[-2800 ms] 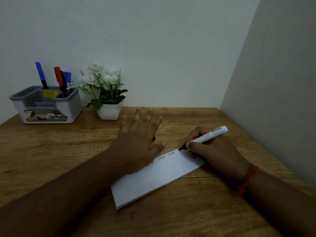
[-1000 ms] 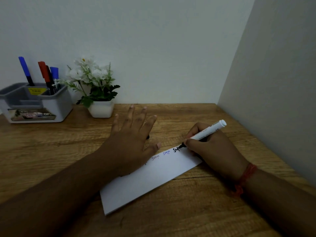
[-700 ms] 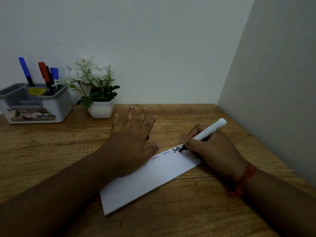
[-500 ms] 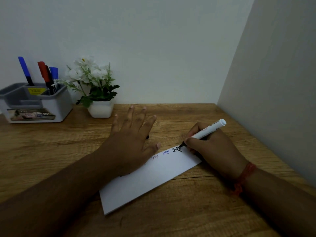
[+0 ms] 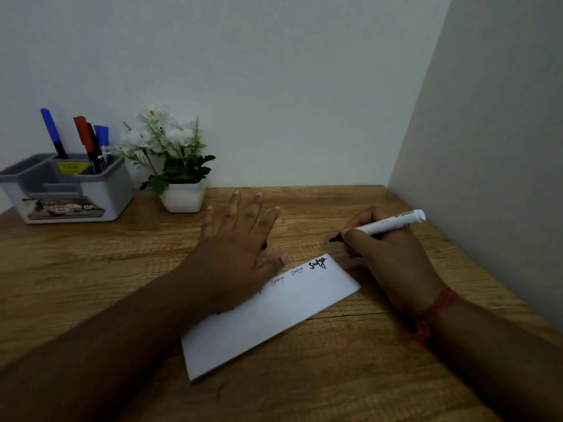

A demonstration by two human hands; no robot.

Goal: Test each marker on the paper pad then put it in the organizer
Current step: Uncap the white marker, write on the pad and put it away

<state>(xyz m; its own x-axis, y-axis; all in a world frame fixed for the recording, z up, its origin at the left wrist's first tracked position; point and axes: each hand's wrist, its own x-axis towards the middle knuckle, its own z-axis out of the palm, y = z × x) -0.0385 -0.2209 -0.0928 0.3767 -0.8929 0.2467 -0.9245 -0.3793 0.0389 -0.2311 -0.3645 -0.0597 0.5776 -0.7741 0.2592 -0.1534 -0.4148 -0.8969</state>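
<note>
A white paper pad (image 5: 274, 318) lies slanted on the wooden desk, with several small written words along its upper edge; the rightmost is in thick black. My left hand (image 5: 234, 254) rests flat on the pad's upper left part, fingers spread, and something small and dark peeks out under them. My right hand (image 5: 387, 254) grips a white marker (image 5: 387, 225) with its black tip uncapped, raised just beyond the pad's top right corner. The grey organizer (image 5: 112, 190) stands at the far left and holds several markers (image 5: 88, 141).
A white pot of white flowers (image 5: 179, 178) stands beside the organizer on its right. A wall (image 5: 487, 147) runs close along the desk's right side and another closes the back. Bare desk (image 5: 76, 269) lies in front of the organizer.
The black word on the pad was finished, and my right hand lifted the marker tip off the paper, up and to the right. My left hand stayed on the pad.
</note>
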